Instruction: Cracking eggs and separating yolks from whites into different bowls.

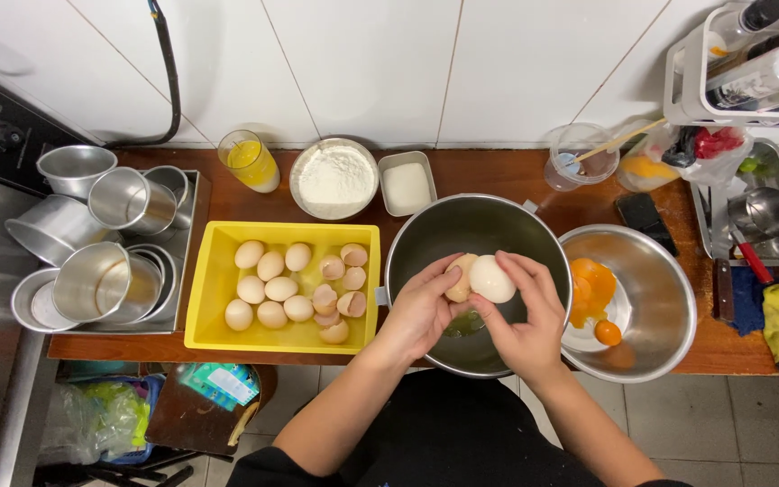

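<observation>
Both my hands hold one cracked egg over a large steel mixing bowl. My left hand grips the left shell half, my right hand the right half. Egg white lies at the bottom of that bowl. To the right stands a second steel bowl with orange yolks and a white inner dish. To the left, a yellow tray carries several whole eggs and several empty shells.
Behind the tray stand a glass of yellow liquid, a bowl of flour and a small tin of white powder. Metal cups and moulds fill a tray at the left. A plastic cup, phone and bottle rack sit at the right.
</observation>
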